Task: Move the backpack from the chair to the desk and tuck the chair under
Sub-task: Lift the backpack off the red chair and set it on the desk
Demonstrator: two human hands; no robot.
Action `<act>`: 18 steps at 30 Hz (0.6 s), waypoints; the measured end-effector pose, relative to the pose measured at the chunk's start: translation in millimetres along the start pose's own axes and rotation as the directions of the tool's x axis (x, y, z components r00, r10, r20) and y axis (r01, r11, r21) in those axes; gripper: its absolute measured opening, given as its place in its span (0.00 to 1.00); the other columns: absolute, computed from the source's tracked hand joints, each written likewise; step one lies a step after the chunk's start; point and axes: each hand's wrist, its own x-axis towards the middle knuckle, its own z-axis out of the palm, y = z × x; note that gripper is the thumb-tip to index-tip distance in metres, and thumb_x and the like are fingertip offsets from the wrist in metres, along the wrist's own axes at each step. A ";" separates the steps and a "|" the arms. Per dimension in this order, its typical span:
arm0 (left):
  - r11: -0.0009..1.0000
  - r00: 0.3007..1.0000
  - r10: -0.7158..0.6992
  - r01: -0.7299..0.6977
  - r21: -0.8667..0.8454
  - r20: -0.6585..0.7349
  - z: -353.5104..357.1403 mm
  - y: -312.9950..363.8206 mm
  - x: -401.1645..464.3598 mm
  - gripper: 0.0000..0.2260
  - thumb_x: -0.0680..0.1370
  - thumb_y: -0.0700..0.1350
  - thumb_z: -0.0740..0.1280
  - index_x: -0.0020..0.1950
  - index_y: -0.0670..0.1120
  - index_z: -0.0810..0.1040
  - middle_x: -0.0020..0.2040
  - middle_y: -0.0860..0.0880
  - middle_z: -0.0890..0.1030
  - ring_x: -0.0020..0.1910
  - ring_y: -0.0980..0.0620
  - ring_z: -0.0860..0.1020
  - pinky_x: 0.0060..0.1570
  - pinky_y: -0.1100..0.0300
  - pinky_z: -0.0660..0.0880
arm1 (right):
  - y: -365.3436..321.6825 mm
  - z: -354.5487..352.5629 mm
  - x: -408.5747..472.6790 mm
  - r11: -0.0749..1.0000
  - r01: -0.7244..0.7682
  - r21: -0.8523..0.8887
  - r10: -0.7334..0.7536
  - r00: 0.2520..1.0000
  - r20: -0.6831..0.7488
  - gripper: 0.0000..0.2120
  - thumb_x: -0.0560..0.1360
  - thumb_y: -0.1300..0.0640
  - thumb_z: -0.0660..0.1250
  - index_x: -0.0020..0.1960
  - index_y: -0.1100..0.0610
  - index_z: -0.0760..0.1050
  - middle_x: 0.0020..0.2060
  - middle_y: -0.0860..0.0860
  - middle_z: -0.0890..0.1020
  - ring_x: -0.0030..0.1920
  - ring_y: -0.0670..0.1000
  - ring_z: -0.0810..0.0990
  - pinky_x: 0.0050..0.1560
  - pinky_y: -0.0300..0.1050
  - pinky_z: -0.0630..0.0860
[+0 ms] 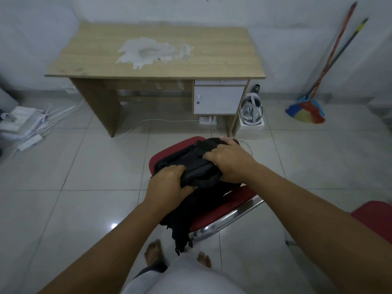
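Note:
A black backpack (191,158) lies on the seat of a red chair (222,209) with a chrome frame, in the middle of the tiled floor. My left hand (165,185) grips the backpack's near left side. My right hand (229,162) clasps its top on the right. Straps hang from the backpack over the chair's near edge. Beyond the chair, against the white wall, stands a wooden desk (212,58) with a white worn patch on its top and a white drawer unit (218,98) under its right end.
A power strip (207,120) and its cable lie under the desk. A white box holding a headset (252,115) stands by the desk's right leg. Brooms (318,85) lean at the right wall. Papers and cables (25,124) lie at left. Another red chair (375,217) is at right.

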 end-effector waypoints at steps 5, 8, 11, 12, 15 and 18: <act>0.990 0.986 -0.133 0.128 0.051 0.103 -7.1 -3.4 3.1 0.31 0.61 0.65 0.76 0.58 0.52 0.74 0.51 0.53 0.80 0.47 0.49 0.79 0.42 0.57 0.74 | -9.9 -0.8 17.5 0.997 -0.075 0.001 0.075 0.997 -0.031 0.17 0.66 0.52 0.70 0.54 0.50 0.76 0.44 0.50 0.80 0.46 0.56 0.78 0.45 0.49 0.70; 0.986 0.987 -0.156 0.153 0.064 0.045 -18.6 -12.2 10.2 0.25 0.64 0.57 0.77 0.56 0.51 0.76 0.50 0.50 0.83 0.47 0.47 0.80 0.40 0.58 0.70 | -14.1 -6.0 28.4 0.997 -0.077 -0.007 0.076 0.989 -0.128 0.15 0.64 0.52 0.71 0.51 0.50 0.76 0.43 0.50 0.80 0.44 0.56 0.78 0.40 0.47 0.65; 0.987 0.988 -0.148 0.151 0.054 -0.051 -38.5 -20.2 21.7 0.19 0.64 0.54 0.78 0.50 0.52 0.77 0.46 0.51 0.82 0.44 0.47 0.80 0.37 0.58 0.67 | -16.0 -22.4 43.7 0.995 -0.102 -0.016 0.097 0.975 -0.198 0.14 0.64 0.52 0.71 0.48 0.50 0.75 0.43 0.50 0.81 0.43 0.57 0.79 0.39 0.47 0.65; 0.987 0.987 -0.142 0.146 0.060 -0.070 -46.3 -23.5 25.9 0.18 0.64 0.54 0.78 0.48 0.52 0.77 0.44 0.51 0.82 0.43 0.47 0.80 0.37 0.58 0.66 | -17.2 -28.7 49.9 0.994 -0.109 -0.013 0.104 0.971 -0.216 0.13 0.64 0.53 0.71 0.47 0.50 0.75 0.42 0.50 0.81 0.43 0.57 0.79 0.40 0.48 0.66; 0.986 0.985 -0.133 0.143 0.083 -0.110 -68.7 -38.3 38.6 0.16 0.64 0.54 0.77 0.46 0.51 0.77 0.42 0.50 0.82 0.42 0.45 0.79 0.35 0.57 0.65 | -23.5 -46.2 71.7 0.991 -0.133 -0.005 0.128 0.962 -0.243 0.11 0.64 0.54 0.70 0.45 0.51 0.74 0.42 0.51 0.80 0.42 0.57 0.78 0.40 0.49 0.65; 0.987 0.984 -0.120 0.133 0.095 -0.129 -88.7 -61.3 51.8 0.16 0.64 0.55 0.77 0.46 0.52 0.77 0.43 0.49 0.82 0.43 0.44 0.80 0.35 0.57 0.64 | -32.3 -61.0 98.8 0.992 -0.126 -0.001 0.122 0.961 -0.250 0.10 0.64 0.53 0.71 0.42 0.51 0.71 0.40 0.51 0.80 0.41 0.58 0.77 0.39 0.48 0.63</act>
